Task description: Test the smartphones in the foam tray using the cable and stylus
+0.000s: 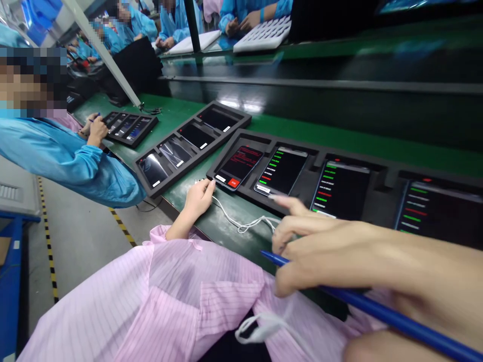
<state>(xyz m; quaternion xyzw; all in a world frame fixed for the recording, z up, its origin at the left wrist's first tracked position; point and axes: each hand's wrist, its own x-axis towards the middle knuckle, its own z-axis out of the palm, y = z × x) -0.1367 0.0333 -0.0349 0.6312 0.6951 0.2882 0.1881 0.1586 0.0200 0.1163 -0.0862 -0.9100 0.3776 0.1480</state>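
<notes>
My left hand is closed on the end of a white cable at the lower left corner of a phone with red text and a red button on its screen. Whether the cable's end is inside the phone is hidden by my fingers. My right hand grips a blue pen, its tip pointing left. The index finger stretches toward the lower edge of a second phone with green, white and red lines; I cannot tell whether it touches. Both phones lie in a black foam tray.
More lit phones, one beside my right hand and another, sit in the same tray. Left of it is a second foam tray with dark-screened phones. A co-worker's sleeve reaches to a farther tray on the green bench.
</notes>
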